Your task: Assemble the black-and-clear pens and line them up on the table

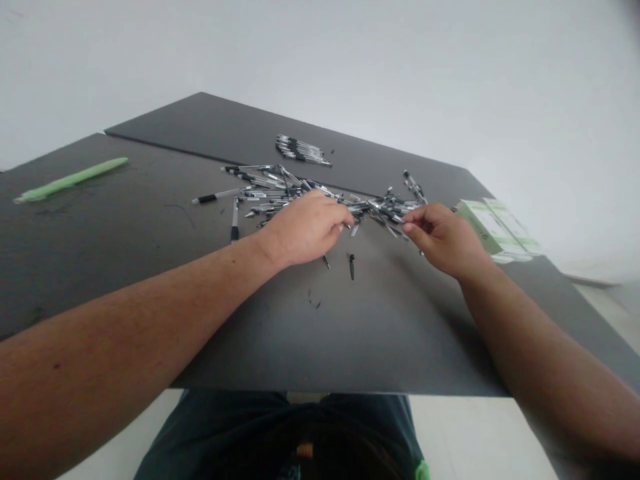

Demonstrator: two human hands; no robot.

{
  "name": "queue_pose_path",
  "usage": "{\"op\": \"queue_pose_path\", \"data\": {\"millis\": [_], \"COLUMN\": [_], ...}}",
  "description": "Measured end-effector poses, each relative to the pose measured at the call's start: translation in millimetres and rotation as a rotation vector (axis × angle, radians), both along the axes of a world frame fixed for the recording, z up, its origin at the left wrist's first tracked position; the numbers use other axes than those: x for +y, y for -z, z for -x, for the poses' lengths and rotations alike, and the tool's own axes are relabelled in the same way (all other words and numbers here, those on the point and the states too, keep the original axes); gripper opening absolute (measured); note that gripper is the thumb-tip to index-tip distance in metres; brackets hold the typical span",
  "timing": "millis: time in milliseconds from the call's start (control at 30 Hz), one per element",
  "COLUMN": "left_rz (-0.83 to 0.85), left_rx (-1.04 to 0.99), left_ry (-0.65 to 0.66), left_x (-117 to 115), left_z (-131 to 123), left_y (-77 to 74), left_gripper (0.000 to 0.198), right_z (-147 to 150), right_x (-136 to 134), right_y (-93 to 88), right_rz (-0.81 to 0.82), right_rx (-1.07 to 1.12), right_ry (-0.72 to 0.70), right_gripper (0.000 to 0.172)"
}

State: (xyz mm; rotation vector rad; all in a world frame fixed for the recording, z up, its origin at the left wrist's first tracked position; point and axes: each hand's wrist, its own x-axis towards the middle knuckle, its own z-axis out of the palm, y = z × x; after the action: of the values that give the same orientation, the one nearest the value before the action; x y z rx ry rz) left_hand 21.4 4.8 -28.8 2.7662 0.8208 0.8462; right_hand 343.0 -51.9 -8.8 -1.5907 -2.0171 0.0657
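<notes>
Pens (270, 194) — loose pile on dark table (350, 340), neat row (303, 150) behind. L hand (313, 227) curled over pile, R hand (443, 240) at its R end — can't tell if either's pinching one.

Single head-worn view, set above lap (215, 433), just behind near edge of counter (300, 347). Faces forward, tilted down. Closest to lens: left forearm (150, 313), right forearm (525, 333), from lower sides. Left hand (310, 227), right hand (445, 243) farther off. Pale wall (320, 53) across top.
</notes>
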Motion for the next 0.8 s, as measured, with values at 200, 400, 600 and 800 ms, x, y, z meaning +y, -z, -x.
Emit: {"op": "queue_pose_path", "data": {"millis": [200, 400, 600, 800], "left_rz": [0.006, 0.038, 0.061, 0.084], "left_rx": [0.046, 0.211, 0.304, 0.369], "left_ry": [-0.2, -0.238, -0.319, -0.341], "left_x": [26.1, 22.9, 24.7, 24.4], "left_z": [25.4, 35.5, 44.7, 45.0], "left_y": [-12.1, -23.2, -33.0, -32.6], "left_gripper": [0.033, 0.034, 0.036, 0.029], "right_z": [-4.9, -0.5, -0.9, 0.2], "right_x": [5.4, 5.6, 5.5, 5.9], "right_y": [6.5, 8.9, 9.3, 9.3], "right_rz": [0.021, -0.001, -0.015, -0.016], "right_rx": [-0.012, -0.024, -0.031, -0.044], "right_ry": [-0.043, -0.119, -0.145, -0.145], "right_gripper": [0.021, 0.017, 0.013, 0.015]}}
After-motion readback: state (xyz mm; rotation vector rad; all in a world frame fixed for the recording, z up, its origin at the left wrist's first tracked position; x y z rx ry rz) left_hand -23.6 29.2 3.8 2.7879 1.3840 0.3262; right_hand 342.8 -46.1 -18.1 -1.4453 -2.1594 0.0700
